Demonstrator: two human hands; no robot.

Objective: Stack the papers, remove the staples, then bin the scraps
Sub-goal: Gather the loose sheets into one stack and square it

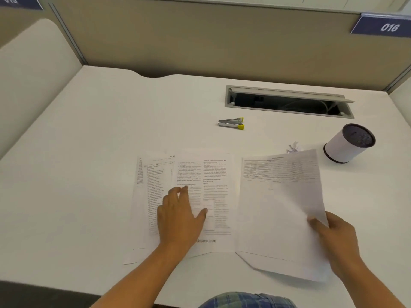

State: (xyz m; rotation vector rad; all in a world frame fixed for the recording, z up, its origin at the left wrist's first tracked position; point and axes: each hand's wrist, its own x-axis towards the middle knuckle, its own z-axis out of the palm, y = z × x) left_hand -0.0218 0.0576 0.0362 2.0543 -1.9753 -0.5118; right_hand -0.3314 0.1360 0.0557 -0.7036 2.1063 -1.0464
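Observation:
Printed papers (213, 174) lie overlapped on the white desk (89, 134) in front of me. My left hand (178, 216) rests flat on them, fingers spread. My right hand (333, 236) pinches the right edge of another printed sheet (278, 207), which is partly lifted and tilted. A silver staple remover with yellow tips (231, 123) lies farther back, clear of both hands. A crumpled paper scrap (294, 147) sits just behind the held sheet. A small white bin with a dark mesh inside (347, 144) stands at the right.
An open cable slot (287, 103) is cut into the desk at the back right. Beige partition walls (200, 41) enclose the desk at the back and sides, with a "016" sign (387, 26) at the upper right.

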